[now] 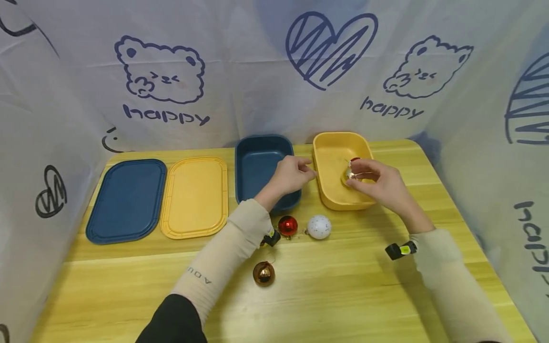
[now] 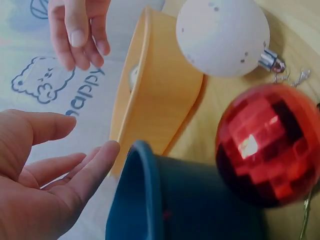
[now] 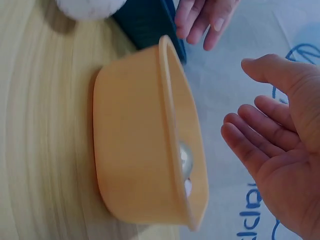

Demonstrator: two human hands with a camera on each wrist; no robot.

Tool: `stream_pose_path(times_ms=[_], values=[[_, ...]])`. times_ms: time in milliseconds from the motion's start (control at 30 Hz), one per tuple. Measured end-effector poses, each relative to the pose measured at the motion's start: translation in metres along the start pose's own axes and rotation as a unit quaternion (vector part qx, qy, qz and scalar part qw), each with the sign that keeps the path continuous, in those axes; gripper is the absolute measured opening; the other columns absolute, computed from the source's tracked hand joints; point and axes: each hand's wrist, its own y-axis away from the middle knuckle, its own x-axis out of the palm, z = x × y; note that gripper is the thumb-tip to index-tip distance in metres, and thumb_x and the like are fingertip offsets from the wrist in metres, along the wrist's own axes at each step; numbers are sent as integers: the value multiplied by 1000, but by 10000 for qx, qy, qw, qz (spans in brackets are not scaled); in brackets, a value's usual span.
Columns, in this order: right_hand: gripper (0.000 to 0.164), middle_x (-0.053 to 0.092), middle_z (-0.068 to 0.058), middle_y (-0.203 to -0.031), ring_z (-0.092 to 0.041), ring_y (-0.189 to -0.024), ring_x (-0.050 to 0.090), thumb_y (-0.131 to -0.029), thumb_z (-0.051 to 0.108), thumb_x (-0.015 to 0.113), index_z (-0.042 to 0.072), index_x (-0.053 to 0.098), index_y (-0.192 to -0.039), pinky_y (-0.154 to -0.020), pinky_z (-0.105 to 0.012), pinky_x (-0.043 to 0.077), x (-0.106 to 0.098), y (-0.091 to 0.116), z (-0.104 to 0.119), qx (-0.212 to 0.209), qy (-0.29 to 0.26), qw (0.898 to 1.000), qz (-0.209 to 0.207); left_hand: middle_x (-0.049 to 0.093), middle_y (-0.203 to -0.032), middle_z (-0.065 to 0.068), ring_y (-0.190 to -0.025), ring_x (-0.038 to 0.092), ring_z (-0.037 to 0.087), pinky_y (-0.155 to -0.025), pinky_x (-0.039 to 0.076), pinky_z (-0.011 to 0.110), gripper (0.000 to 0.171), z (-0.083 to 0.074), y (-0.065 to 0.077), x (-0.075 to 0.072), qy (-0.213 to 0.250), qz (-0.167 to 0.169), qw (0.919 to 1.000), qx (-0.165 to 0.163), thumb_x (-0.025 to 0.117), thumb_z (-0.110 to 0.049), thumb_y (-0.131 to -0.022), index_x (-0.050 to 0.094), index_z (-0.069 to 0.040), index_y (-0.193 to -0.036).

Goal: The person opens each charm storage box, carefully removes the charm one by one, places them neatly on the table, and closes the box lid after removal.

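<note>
My right hand (image 1: pixel 381 183) hovers over the right side of the yellow container (image 1: pixel 339 205). In the right wrist view its fingers (image 3: pixel 260 130) are loosely bent, apart from the thumb, and nothing is between them. A shiny silvery-gold bauble (image 1: pixel 350 174) lies inside that container, partly hidden by the hand, with a bit of red (image 1: pixel 355 160) behind it. Above the dark blue container (image 1: pixel 246 190) is my left hand (image 1: pixel 292 175), empty, its fingers relaxed and reaching towards the yellow rim. A faceted red bauble (image 2: pixel 270 145) and a speckled white bauble (image 2: pixel 222 35) lie on the table in front of the containers.
A brown bauble (image 1: pixel 263 274) lies nearer on the wooden table (image 1: pixel 326 295), beside my left forearm. To the left, a blue lid (image 1: pixel 127 200) and a yellow lid (image 1: pixel 196 197) lie flat. Printed white cloth (image 1: pixel 249 71) hangs behind and at both sides.
</note>
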Motion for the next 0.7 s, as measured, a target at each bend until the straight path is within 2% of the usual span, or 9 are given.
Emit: stream_pose_path(times_ms=[167, 233, 367, 467, 533, 700], values=[[45, 70, -17, -132, -30, -117, 70, -94, 23, 82, 8, 68, -134, -90, -9, 52, -7, -4, -10, 166, 29, 9999, 9, 77, -119, 14, -107, 73, 28, -84, 61, 35, 44, -1, -5, 11, -93, 13, 9999, -70, 71, -19, -101, 66, -4, -142], [46, 70, -17, -132, -30, -117, 70, -94, 24, 83, 7, 68, -134, -90, -10, 53, -9, -5, -14, 235, 97, 9997, -17, 77, -118, 15, -104, 75, 30, -84, 62, 36, 44, -1, -8, 16, -52, 16, 9999, -105, 71, -18, -101, 66, -3, -142], [46, 71, -17, -130, -33, -119, 68, -94, 23, 83, 4, 68, -133, -101, -33, 57, -10, -10, -20, 273, 346, 9990, -53, 75, -118, 18, -97, 78, 35, -83, 64, 39, 48, 1, -12, 22, 320, 50, 9989, -348, 72, -15, -101, 62, -1, -145], [47, 70, -20, -130, -37, -121, 67, -94, 21, 83, 1, 67, -132, -107, -53, 53, -11, -11, -25, 228, 494, 9985, -66, 76, -114, 16, -93, 79, 36, -82, 65, 39, 50, 1, -15, 27, 606, 3, 9965, -572, 72, -12, -100, 60, -3, -148], [47, 69, -21, -131, -40, -123, 66, -94, 20, 83, -1, 66, -132, -109, -57, 51, -11, -12, -27, 221, 526, 9983, -75, 76, -109, 15, -91, 79, 36, -82, 66, 40, 52, -1, -17, 31, 746, -45, 9950, -667, 72, -9, -100, 59, -3, -150], [47, 68, -22, -133, -41, -126, 65, -94, 19, 82, -2, 66, -133, -111, -58, 50, -9, -15, -33, 255, 615, 9978, -44, 74, -99, 14, -88, 79, 36, -86, 65, 46, 56, -5, -19, 37, 862, -142, 9926, -844, 72, -5, -99, 55, 0, -152]])
